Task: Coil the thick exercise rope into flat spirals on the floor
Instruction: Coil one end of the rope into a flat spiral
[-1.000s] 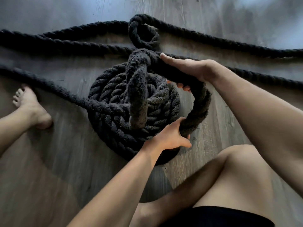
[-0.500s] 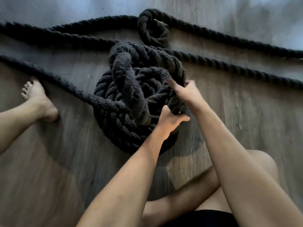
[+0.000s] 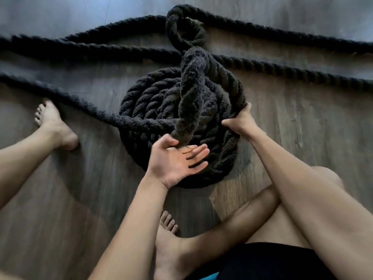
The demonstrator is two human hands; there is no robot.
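Spreading across a grey-brown wood-plank floor, a thick black twisted-fibre exercise rope lay in long loose runs at the far side, well apart from the seated person. Its nearer part was wound into a round coil that looked stacked more than one layer high rather than flat. A raised loop arched up over the coil's centre and came down toward the person. The right hand was clamped on the outermost turn at the coil's right edge, thumb and fingers curled round it. The left hand lay palm up with fingers straight, gripping nothing, its thumb touching the fuzzy lower end of the raised loop. A bare left foot rested against the run feeding into the coil from the left. The rope looked heavy and stiff for its thickness, holding its arch unsupported, yet soft and fuzzy on the surface, so slipping seemed unlikely. It would probably need a whole-hand grasp round a single strand, taken close to where it met the coil, with the other hand pressing down the turns already laid
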